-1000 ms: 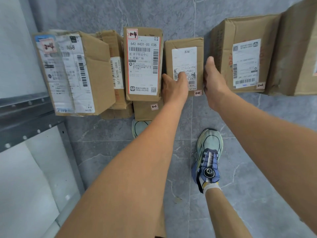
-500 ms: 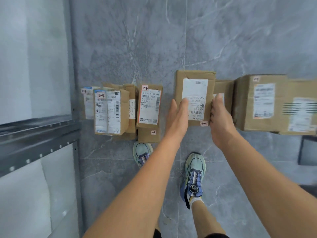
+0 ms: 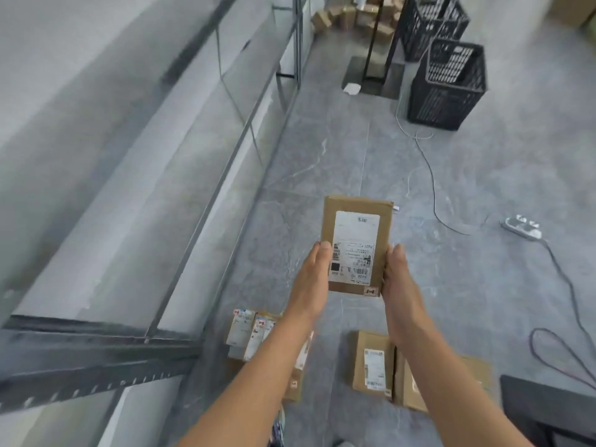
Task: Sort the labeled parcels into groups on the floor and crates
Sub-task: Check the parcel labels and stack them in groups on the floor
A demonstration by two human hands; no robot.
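In the head view, the person is holding up 1 small brown cardboard parcel with a white shipping label (image 3: pixel 356 246) in front of the body, off the floor. The left hand (image 3: pixel 314 275) is grasping its left edge and the right hand (image 3: pixel 398 279) is grasping its right edge, so the box is sitting between the 2 hands with the label facing the camera. A small marked sticker (image 3: pixel 371 291) is showing at the corner of the box just beside the right hand; its mark is too small to read.

Below the left forearm, a cluster of labelled brown boxes (image 3: pixel 248 333) is lying on the grey tiled floor (image 3: pixel 322 156). Below the right forearm, another group of brown boxes (image 3: pixel 371 362) is lying apart from the first. Far beyond both hands, 2 black slatted plastic crates (image 3: pixel 448 85) are standing. A grey metal shelf frame (image 3: pixel 96 366) is running along to the left of the left hand, and a white power strip (image 3: pixel 522 228) is lying well to the right of the right hand.

The step in hand looks like reading the label mid-carry. The next move probably calls for matching the sticker to a group, then setting the box down there or carrying it on to a crate.
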